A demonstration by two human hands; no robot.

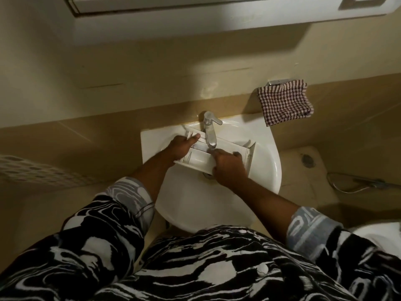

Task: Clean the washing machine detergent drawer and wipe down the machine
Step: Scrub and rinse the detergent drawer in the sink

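A white plastic detergent drawer (200,162) lies across the white sink (267,170), right under the chrome tap (210,132). My left hand (182,147) grips the drawer's left end, with the thumb over its far wall. My right hand (227,165) holds the near wall at the middle, its fingers curled into a compartment beneath the spout. The drawer's front panel (249,152) points to the right. Whether water runs from the spout I cannot tell.
A red-and-white checked cloth (285,102) hangs on a wall holder right of the tap. A white perforated basket (32,173) sits at the left. A floor drain (307,159) and a hose (355,185) lie to the right, and a white cabinet (195,9) hangs overhead.
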